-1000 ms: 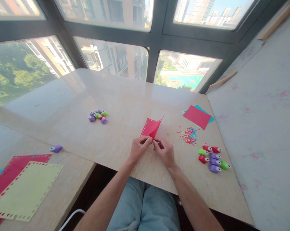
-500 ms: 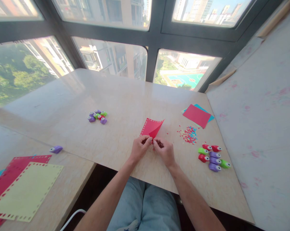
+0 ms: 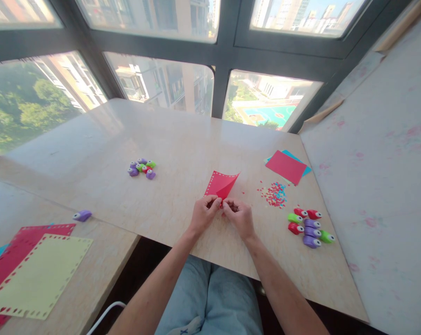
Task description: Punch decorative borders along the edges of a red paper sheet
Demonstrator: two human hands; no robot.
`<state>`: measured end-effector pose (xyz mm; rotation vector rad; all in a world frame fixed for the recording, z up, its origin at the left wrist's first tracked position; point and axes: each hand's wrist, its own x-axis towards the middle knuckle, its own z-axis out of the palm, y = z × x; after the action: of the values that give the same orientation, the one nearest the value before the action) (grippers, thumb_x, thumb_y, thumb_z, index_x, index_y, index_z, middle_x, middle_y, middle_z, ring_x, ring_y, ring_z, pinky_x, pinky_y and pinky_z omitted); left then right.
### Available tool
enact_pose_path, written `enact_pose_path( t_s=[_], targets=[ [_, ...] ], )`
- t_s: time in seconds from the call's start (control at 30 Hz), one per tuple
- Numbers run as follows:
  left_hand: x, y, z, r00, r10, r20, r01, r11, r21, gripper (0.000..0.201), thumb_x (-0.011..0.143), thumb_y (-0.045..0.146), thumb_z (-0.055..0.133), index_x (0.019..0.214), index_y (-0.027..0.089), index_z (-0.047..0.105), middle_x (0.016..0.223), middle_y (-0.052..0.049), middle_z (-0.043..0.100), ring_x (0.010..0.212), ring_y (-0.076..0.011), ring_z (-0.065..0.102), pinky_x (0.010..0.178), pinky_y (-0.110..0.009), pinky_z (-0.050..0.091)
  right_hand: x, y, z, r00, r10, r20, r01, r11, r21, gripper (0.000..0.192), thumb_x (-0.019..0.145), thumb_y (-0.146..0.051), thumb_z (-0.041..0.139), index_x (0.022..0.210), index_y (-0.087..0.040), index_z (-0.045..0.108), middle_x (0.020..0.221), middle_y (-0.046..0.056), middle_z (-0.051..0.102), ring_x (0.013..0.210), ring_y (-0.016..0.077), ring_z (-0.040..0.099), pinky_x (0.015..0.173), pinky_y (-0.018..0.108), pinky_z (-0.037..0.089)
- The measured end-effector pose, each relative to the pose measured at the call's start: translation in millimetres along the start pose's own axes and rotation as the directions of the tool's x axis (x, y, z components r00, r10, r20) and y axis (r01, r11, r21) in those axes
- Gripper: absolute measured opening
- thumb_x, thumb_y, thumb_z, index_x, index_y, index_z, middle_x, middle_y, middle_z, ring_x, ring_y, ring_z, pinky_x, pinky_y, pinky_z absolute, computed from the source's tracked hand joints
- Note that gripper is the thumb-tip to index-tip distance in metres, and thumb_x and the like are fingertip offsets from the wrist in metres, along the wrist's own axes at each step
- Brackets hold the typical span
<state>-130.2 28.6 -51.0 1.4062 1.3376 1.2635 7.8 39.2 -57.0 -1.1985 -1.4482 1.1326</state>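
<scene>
A sheet of red paper (image 3: pixel 217 183) stands out beyond my fingertips, small holes punched along its left and far edges and its right side curled up. My left hand (image 3: pixel 205 214) is closed, thumb and forefinger pinching the near end of this sheet. Close against it, my right hand (image 3: pixel 238 217) is also closed, its fingertips pinched at the paper's near right edge. A small red bit shows between the two sets of fingertips, partly hidden, and I cannot make out its form. Tiny red cut-outs lie on the table under my hands.
Right of my hands lies a heap of red and blue paper cut-outs (image 3: pixel 276 194). Behind it are stacked paper sheets (image 3: pixel 286 166); nearer stand several craft punches (image 3: pixel 311 231). More punches (image 3: pixel 141 168) sit left. At far left are a yellow punched sheet (image 3: pixel 43 274) and a purple punch (image 3: pixel 82 215).
Almost nothing differs. Both hands keep their pinch at the near end of the red paper, and the view has shifted very slightly.
</scene>
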Motion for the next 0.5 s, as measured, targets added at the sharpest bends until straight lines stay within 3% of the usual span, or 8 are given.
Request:
enact_pose_path(
  t_s=[0.33,0.5],
  targets=[
    [0.0,-1.6,2.8,1.000,0.004,-0.005,-0.004,1.000,-0.019,0.028,0.088,0.036,0.055,0.071,0.014,0.062,0.068,-0.001,0.059,0.064,-0.0118,0.050,0.060,-0.022,0.037,0.6,-0.4,0.4,1.000,0.021,-0.013,-0.021,1.000,0.016,0.016,0.080,-0.032,0.061,0.078,-0.018,0.067,0.065,0.001,0.066,0.053,0.0149,0.063,0.051,0.024,0.049],
    [0.8,-2.9,0.9,0.994,-0.063,-0.093,0.054,0.994,-0.098,0.029,0.087,0.040,0.056,0.071,0.015,0.058,0.063,0.000,0.055,0.057,-0.0109,0.049,0.054,-0.021,0.038,1.6,0.0,-2.2,0.992,0.105,-0.073,-0.102,0.994,0.043,0.018,0.078,-0.034,0.062,0.078,-0.017,0.065,0.067,0.003,0.067,0.050,0.0149,0.063,0.046,0.023,0.046]
  ],
)
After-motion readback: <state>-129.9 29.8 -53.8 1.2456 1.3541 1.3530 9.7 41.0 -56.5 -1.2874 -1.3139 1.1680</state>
